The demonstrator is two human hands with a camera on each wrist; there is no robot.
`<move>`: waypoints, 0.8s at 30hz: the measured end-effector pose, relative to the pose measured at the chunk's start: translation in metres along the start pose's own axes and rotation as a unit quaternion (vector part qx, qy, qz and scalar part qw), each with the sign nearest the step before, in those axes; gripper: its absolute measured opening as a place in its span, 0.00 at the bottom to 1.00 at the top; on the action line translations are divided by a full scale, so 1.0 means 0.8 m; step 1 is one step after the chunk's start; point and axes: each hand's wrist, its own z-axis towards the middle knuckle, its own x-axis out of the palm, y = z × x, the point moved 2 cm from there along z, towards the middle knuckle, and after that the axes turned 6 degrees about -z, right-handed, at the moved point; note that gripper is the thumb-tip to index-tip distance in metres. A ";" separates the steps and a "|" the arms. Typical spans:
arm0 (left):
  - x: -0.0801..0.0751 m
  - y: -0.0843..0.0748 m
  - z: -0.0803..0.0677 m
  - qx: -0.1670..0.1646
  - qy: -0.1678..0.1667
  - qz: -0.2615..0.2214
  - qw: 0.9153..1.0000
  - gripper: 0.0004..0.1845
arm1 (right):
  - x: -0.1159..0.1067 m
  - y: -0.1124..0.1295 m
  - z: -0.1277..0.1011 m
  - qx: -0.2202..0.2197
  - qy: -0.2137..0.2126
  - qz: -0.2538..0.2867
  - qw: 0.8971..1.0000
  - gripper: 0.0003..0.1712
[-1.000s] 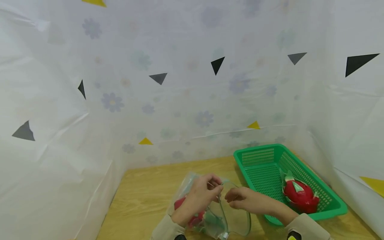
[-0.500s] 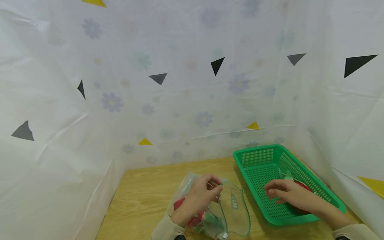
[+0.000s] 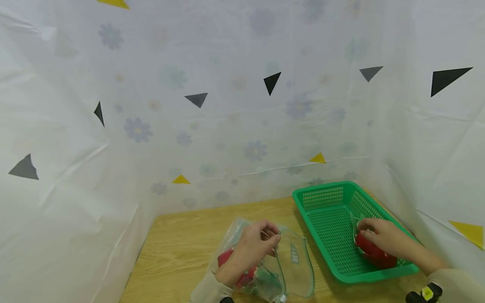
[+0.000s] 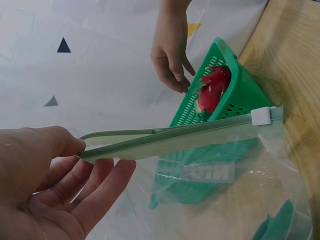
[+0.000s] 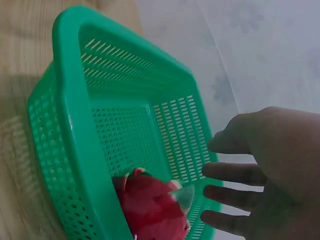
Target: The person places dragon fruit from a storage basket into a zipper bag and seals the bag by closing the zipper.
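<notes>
The left hand is pinching the zipper rim of a clear zip-lock bag, thumb on top and fingers curled beneath, and is holding the mouth of the bag open above the wooden table. In the left wrist view the green zip strip is running from the thumb out to a white slider at the far end. Inside the bag, a red dragon fruit with green scales is lying partly hidden under the left hand and wrist.

The right hand is reaching into the green plastic basket, which is sitting on the table just to the right of the bag. In the head view the hand is lying over a second dragon fruit in the basket's near right corner, fingers draped across its top. In the right wrist view the fingers are spread and only slightly bent, hovering just beside the fruit with a gap showing, so the hand is wide and not gripping; whether the fingertips are touching the fruit cannot be told.

A pale floral sheet with black, grey and yellow triangles is surrounding the table on three sides.
</notes>
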 end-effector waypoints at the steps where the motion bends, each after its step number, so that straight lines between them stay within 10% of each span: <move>1: 0.000 0.001 0.000 -0.001 0.000 0.000 1.000 0.07 | 0.003 -0.005 0.001 -0.005 -0.006 -0.011 1.000 0.08; 13: 0.000 0.005 0.002 -0.008 0.008 -0.005 1.000 0.08 | 0.042 -0.053 0.007 0.044 0.067 -0.014 0.997 0.26; 24: 0.001 0.003 0.002 -0.005 -0.002 -0.012 1.000 0.06 | 0.045 -0.052 0.019 0.104 0.035 -0.049 0.993 0.33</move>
